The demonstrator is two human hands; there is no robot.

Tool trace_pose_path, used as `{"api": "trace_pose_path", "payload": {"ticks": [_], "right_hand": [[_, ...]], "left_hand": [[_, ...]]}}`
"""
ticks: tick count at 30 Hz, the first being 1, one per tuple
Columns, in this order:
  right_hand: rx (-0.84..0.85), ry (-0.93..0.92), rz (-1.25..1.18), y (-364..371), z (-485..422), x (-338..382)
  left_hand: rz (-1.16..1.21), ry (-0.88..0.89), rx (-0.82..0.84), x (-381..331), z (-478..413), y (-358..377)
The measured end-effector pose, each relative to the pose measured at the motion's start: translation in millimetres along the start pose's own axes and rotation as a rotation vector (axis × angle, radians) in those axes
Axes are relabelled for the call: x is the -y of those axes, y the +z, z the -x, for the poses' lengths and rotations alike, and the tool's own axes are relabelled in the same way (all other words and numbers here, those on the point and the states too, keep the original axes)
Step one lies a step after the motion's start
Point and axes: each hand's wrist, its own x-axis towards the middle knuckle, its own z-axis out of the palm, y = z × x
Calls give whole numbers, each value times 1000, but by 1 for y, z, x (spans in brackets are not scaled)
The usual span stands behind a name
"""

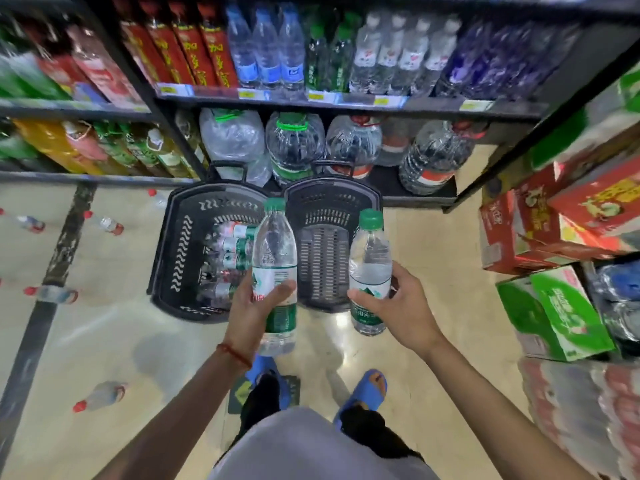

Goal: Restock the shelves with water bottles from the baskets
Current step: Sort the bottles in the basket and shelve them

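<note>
Room: shop floor (104, 327) under drink shelves (349, 102), top of frame.
Left hand (254, 306): fingers curl round a green-cap bottle (275, 251), mid frame.
Right hand (401, 303): fingers curl round a second bottle (370, 268) beside it.
Left basket (178, 244): more bottles inside.

Your left hand (249, 310) grips a green-capped water bottle (275, 244) around its label, roughly upright. Your right hand (401, 306) holds a second green-capped bottle (370, 261), thumb across its label. Both bottles sit in front of two black baskets on the floor, side by side against the bottom shelf (415, 199). The left basket (176, 251) holds more green-labelled bottles (232, 251) lying on their sides, next to the right basket (323, 261). Large water jugs (294, 147) stand on the bottom shelf behind the baskets. Red-capped bottles (100, 396) lie scattered on the floor to your left.
</note>
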Motion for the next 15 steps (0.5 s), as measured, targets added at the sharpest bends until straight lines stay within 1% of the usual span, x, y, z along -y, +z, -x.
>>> {"api": "trace_pose_path", "payload": {"ticks": [2, 7, 11, 15], "right_hand": [[-13, -30, -24, -36, 11, 0], [-45, -105, -86, -120, 32, 1], [-72, -145, -100, -179, 39, 8], [-89, -193, -83, -225, 30, 23]], "left_hand": [[-45, 56, 35, -3, 20, 34], [-88, 145, 31, -9, 54, 115], [-96, 196, 77, -25, 67, 173], [-79, 229, 126, -43, 62, 211]]}}
